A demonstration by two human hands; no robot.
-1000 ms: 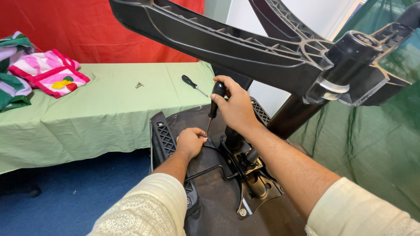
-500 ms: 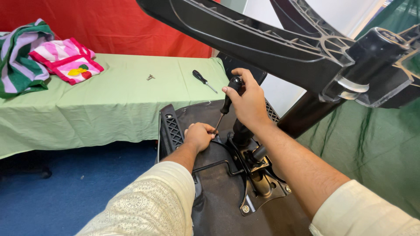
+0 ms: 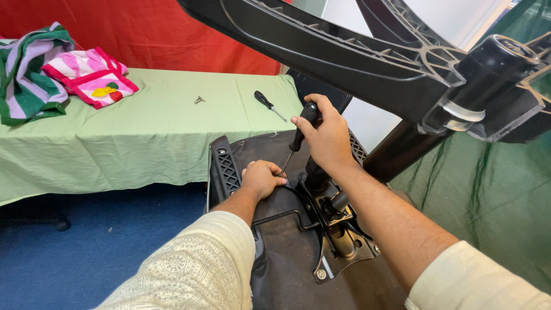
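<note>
An upturned black office chair seat [image 3: 287,270] lies before me, its metal mechanism plate [image 3: 344,247] facing up and its star base [image 3: 356,51] stretching overhead. My right hand [image 3: 324,135] grips the black handle of a screwdriver [image 3: 298,138], held upright with its tip down at the seat near the plate. My left hand [image 3: 261,178] is closed beside that tip, fingers pinched at the shaft's lower end, resting on the seat underside.
A table under a green cloth [image 3: 143,138] stands at left, bearing a second black screwdriver [image 3: 267,103], a small loose screw [image 3: 199,100] and folded striped cloths [image 3: 57,74]. Red curtain behind, green drape [image 3: 488,206] at right, blue floor [image 3: 97,247] below.
The view has shifted so the table and chair sit further right and lower. Both hands stay on the screwdriver and seat, the right hand a little raised on the handle.
</note>
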